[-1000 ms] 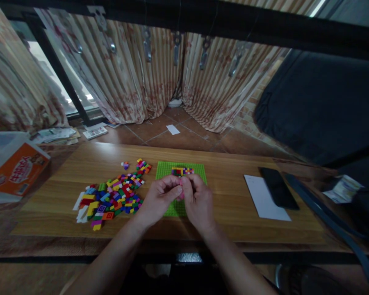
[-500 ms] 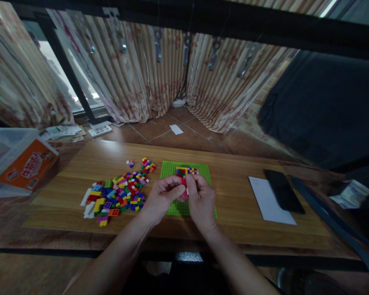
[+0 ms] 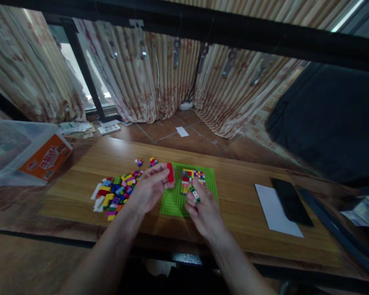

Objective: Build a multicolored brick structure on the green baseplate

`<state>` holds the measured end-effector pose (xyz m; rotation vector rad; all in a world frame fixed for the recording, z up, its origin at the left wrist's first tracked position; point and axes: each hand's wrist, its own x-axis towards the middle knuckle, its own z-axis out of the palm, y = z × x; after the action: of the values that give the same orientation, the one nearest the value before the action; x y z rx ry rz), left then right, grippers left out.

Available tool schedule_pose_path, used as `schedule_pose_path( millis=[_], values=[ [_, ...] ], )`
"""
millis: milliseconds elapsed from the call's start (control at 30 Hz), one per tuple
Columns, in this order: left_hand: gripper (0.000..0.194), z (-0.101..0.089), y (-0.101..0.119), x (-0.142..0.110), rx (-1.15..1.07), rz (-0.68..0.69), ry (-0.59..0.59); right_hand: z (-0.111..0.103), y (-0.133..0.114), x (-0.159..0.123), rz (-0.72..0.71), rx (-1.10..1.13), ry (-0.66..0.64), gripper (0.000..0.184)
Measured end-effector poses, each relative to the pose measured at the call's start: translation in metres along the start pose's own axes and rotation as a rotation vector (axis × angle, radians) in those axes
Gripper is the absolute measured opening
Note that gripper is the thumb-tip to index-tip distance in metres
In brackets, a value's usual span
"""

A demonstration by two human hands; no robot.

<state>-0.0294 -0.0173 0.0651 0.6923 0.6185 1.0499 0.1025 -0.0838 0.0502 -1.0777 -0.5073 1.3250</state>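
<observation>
My left hand (image 3: 149, 186) pinches a long red toy brick (image 3: 171, 173) above the left part of the green baseplate (image 3: 169, 209). In my right hand (image 3: 203, 205), closed over the plate's right side, is a small green and white brick piece (image 3: 194, 194) between thumb and fingers. Behind the right hand, a multicoloured block of joined bricks (image 3: 187, 173) sits on the baseplate, its lower right part hidden by that hand. To the left lies a pile of loose toy bricks (image 3: 109, 198), partly covered by my left hand and forearm.
A clear plastic box with an orange label (image 3: 46, 157) stands at the table's left. On the right, a black phone (image 3: 290, 203) overlaps a white sheet (image 3: 272, 213). A few bricks (image 3: 139, 162) lie apart behind the pile. Striped curtains (image 3: 160, 82) hang beyond the wooden table (image 3: 233, 192).
My hands have moved apart from a shared hold on a red piece. The left now has the red brick, the right the green and white piece. The camera view has shifted slightly left.
</observation>
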Motion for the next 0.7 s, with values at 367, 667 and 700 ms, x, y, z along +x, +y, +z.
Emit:
schedule_pose_path(
  millis=[367,667,700],
  values=[
    [0.028,-0.076,0.074,-0.004,0.072,0.334,0.653,0.058,0.057,0.039,-0.533,-1.410,0.003,0.030],
    [0.023,-0.121,0.081,-0.022,0.522,0.289,0.676,0.054,0.069,0.053,-0.650,-1.737,-0.033,0.032],
    [0.023,-0.126,0.079,-0.022,0.573,0.269,0.671,0.056,0.069,0.052,-0.646,-1.742,-0.036,0.033]
  ],
)
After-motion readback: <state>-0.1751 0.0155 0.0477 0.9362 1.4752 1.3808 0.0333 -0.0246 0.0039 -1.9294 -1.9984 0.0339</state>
